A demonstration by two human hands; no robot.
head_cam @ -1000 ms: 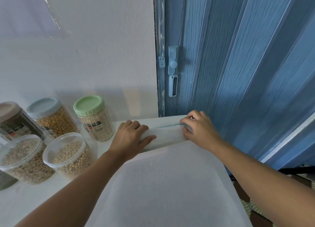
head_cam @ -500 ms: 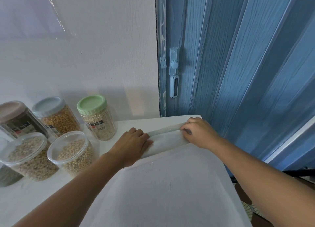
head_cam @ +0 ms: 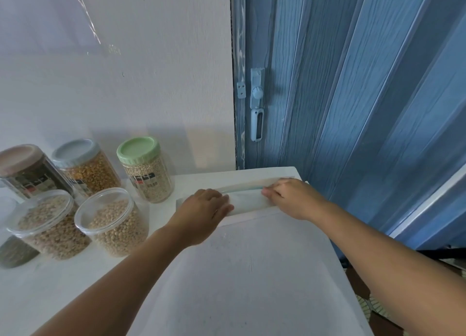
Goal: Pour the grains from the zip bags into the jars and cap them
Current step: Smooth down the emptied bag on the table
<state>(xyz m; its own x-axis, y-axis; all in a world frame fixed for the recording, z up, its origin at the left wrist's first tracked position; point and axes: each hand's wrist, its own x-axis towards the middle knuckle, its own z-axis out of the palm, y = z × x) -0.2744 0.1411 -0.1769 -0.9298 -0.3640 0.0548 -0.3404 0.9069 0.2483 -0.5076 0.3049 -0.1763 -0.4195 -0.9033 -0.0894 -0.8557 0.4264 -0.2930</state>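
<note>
both hands (head_cam: 201, 209) (head_cam: 290, 197) press flat on empty, clear zip bag (head_cam: 248, 200), fingers extended.

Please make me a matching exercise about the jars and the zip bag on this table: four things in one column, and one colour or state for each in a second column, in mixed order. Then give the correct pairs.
Things
1. Jar nearest the door
2. Jar with yellow kernels
3. Jar with round pale beans
4. Zip bag

States
A. no cap on it, mouth open
B. lies flat on the table, under both hands
C. green cap
D. grey-blue cap

Pairs: 1-C, 2-D, 3-A, 4-B

The left hand presses on the bag; the right hand is at its zip strip.
</note>
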